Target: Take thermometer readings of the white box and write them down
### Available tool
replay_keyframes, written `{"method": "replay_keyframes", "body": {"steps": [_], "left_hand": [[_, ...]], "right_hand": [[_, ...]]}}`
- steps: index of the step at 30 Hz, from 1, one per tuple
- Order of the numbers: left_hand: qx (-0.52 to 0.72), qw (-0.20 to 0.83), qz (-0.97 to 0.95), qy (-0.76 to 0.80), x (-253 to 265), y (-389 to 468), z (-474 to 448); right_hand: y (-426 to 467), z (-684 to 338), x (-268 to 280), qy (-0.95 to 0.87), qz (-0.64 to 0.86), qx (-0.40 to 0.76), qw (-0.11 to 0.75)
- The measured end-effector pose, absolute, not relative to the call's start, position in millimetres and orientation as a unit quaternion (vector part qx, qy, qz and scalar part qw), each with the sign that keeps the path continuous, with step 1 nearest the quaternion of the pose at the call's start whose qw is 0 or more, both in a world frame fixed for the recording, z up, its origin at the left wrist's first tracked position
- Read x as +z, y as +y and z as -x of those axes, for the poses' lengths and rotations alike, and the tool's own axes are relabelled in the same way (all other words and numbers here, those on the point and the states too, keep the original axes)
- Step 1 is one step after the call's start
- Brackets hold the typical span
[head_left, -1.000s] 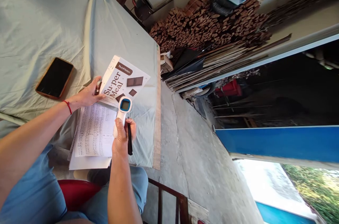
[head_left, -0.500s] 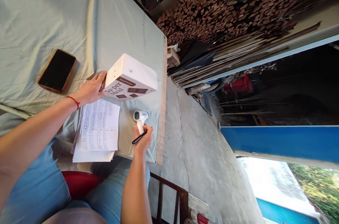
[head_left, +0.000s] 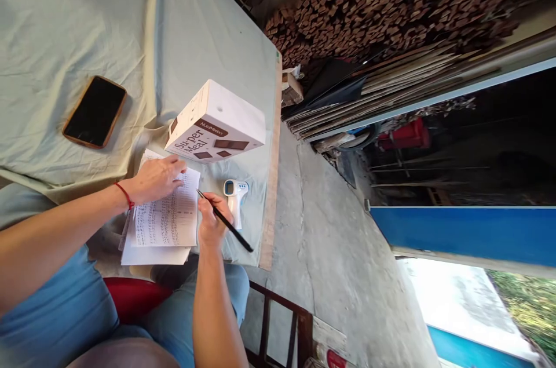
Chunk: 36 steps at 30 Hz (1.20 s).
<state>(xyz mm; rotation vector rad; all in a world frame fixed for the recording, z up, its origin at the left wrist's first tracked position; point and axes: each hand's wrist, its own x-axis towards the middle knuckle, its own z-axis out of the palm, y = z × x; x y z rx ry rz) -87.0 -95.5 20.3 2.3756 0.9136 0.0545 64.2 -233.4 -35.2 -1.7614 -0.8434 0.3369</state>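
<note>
My left hand (head_left: 160,178) lies on the upper part of a stack of handwritten paper sheets (head_left: 167,226), fingers stretched out. In my right hand (head_left: 214,220) is a black pen (head_left: 232,230), its tip at the right edge of the top sheet; I cannot tell whether it touches the paper. Just right of that hand, a white and blue infrared thermometer (head_left: 235,200) rests on the cloth. A white box (head_left: 217,124) with brown print reading "Super Meal" stands beyond the papers, apart from both hands.
A phone in a brown case (head_left: 94,112) lies at the left on the cloth-covered table (head_left: 208,26). The table's wooden edge (head_left: 271,182) runs down the right side. A dark wooden chair (head_left: 278,313) stands below it. Stacked firewood (head_left: 347,14) lines the wall.
My left hand has left the box and come down onto the papers. My right hand has moved left from the thermometer to the sheet's edge, turning the pen around.
</note>
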Motion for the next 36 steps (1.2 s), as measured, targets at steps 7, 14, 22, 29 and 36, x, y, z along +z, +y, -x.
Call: {"method": "replay_keyframes", "body": {"steps": [7, 14, 22, 29, 36], "left_hand": [[-0.061, 0.274, -0.906, 0.317, 26, -102, 85], [-0.064, 0.279, -0.904, 0.317, 28, -100, 85], [-0.068, 0.276, -0.904, 0.319, 29, -100, 86], [-0.057, 0.274, -0.905, 0.32, 25, -101, 84], [-0.033, 0.264, -0.91, 0.317, 21, -101, 85]], "right_hand": [[-221, -59, -50, -0.425, 0.773, 0.104, 0.46], [-219, -59, -55, -0.448, 0.771, 0.094, 0.442], [-218, -54, -52, -0.442, 0.77, 0.11, 0.446], [-218, -55, -52, -0.448, 0.773, 0.114, 0.435], [-219, -55, -51, -0.462, 0.769, 0.107, 0.429]]}}
